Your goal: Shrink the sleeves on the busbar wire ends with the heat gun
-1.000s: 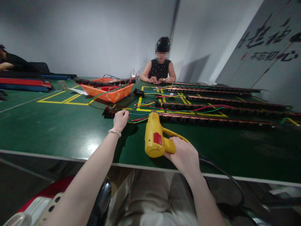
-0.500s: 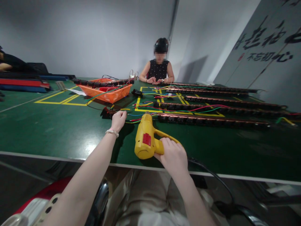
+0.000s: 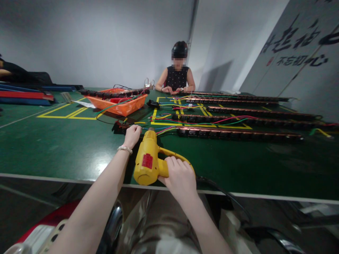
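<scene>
Gripping yellow plastic heat gun (image 3: 147, 163) in curled right hand (image 3: 178, 175); pinching thin coloured wires (image 3: 161, 129) in closed left hand (image 3: 132, 135), just beside nozzle. Likely risk: scorched skin from heat.

The green bench (image 3: 53, 148) carries an orange basket (image 3: 116, 107); right of the basket lie long copper strips (image 3: 238, 134) and coloured wires (image 3: 230, 119).

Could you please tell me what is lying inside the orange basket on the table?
The orange basket holds a row of black strip parts and a red piece, and a green wire trails over its rim. Its near wall hides the bottom.
</scene>
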Demonstrator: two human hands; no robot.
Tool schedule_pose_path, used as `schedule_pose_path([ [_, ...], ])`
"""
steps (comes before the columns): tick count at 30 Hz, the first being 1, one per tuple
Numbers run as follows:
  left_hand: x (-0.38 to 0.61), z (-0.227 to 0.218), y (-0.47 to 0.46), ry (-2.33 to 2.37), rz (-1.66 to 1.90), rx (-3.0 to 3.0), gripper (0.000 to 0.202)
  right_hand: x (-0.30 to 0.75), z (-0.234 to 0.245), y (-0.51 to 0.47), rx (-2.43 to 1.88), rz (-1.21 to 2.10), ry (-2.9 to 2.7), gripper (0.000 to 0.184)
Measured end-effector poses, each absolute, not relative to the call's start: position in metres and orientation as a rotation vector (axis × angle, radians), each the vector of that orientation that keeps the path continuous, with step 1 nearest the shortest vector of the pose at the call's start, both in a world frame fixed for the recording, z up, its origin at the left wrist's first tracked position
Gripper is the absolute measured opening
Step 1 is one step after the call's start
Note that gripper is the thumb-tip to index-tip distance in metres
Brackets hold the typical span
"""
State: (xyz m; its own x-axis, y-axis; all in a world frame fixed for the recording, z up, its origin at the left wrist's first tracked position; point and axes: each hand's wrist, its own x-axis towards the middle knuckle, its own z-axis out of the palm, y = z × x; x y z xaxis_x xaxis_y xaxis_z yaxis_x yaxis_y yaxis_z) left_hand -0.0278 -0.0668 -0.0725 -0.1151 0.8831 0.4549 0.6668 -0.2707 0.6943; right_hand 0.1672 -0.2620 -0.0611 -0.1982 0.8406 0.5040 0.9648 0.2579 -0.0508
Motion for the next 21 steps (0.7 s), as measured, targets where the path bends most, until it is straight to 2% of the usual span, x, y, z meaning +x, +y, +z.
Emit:
schedule_pose_path([
  [14, -0.029, -0.066, -0.071, 1.743, 1.18, 1.877, 0.03, 0.154, -0.064, -0.26, -1.557, -0.383, -2.13, 0.044],
  [21, -0.031, -0.066, -0.07, 1.696, 1.172, 1.851, 0.03, 0.163, -0.061, -0.257, -1.507, -0.333, -2.202, 0.039],
])
